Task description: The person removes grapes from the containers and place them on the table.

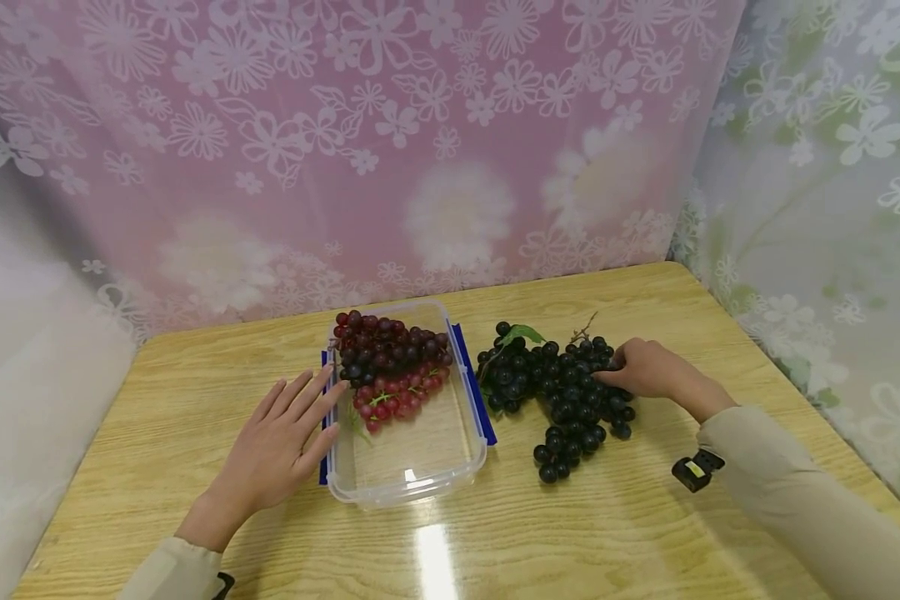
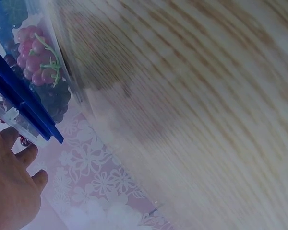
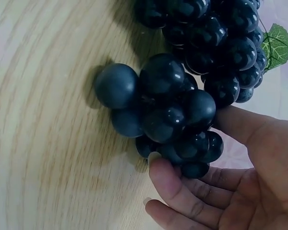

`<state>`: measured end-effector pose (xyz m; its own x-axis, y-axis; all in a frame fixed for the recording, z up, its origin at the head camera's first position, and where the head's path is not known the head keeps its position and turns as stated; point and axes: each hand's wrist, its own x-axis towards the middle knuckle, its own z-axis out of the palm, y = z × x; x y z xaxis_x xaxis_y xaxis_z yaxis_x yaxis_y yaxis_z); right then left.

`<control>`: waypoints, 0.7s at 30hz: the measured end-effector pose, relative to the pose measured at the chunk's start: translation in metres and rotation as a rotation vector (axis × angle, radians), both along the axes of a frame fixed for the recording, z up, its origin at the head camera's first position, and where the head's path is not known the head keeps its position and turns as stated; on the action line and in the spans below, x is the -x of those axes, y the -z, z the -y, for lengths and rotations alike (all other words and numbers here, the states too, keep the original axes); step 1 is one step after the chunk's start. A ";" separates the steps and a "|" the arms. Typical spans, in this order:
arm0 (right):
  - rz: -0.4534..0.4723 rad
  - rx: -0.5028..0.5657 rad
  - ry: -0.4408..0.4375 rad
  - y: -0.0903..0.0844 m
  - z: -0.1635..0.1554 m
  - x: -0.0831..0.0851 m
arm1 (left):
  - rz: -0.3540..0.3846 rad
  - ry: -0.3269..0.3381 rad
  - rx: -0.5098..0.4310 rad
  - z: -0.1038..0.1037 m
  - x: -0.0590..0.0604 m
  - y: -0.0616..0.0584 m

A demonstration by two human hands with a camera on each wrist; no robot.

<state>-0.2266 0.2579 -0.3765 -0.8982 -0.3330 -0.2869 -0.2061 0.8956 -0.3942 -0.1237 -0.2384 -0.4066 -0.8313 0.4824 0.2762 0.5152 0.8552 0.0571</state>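
A clear plastic box [image 1: 420, 450] with blue side clips stands on the table. In its far half lie dark red grapes [image 1: 390, 343] and a bunch of pinkish-red grapes [image 1: 397, 398] with green stems. My left hand [image 1: 281, 446] is spread with straight fingers, its fingertips at the box's left rim. To the right of the box sits a heap of black grapes [image 1: 570, 392]. At its right edge my right hand [image 1: 648, 371] pinches some of them. The right wrist view shows thumb and fingers on either side of a black cluster [image 3: 163, 115].
The wooden table [image 1: 195, 392] ends at a pink flowered cloth [image 1: 390, 150] behind and a pale flowered cloth [image 1: 832, 208] on the right. A green leaf [image 1: 521, 334] and a bare brown stem [image 1: 585, 327] stick out of the black heap.
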 end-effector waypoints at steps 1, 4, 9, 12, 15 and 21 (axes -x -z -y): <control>-0.002 0.001 -0.003 0.000 0.000 0.000 | 0.003 -0.002 0.001 0.000 0.000 0.000; -0.001 -0.003 -0.014 -0.002 -0.001 -0.001 | 0.008 -0.006 0.006 0.000 0.000 0.000; 0.019 -0.047 -0.006 -0.011 -0.001 -0.004 | 0.007 -0.003 0.012 0.000 0.001 0.000; 0.028 -0.065 0.002 -0.016 -0.001 -0.005 | 0.003 -0.002 0.014 0.000 0.001 0.000; 0.024 -0.067 0.002 -0.019 -0.001 -0.005 | 0.003 -0.003 0.012 0.001 0.000 0.000; -0.054 -0.069 0.002 -0.022 -0.005 -0.007 | -0.004 0.001 0.008 0.001 0.000 -0.001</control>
<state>-0.2200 0.2624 -0.3541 -0.9136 -0.3125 -0.2600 -0.2240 0.9207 -0.3195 -0.1233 -0.2398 -0.4052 -0.8298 0.4855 0.2751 0.5162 0.8551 0.0480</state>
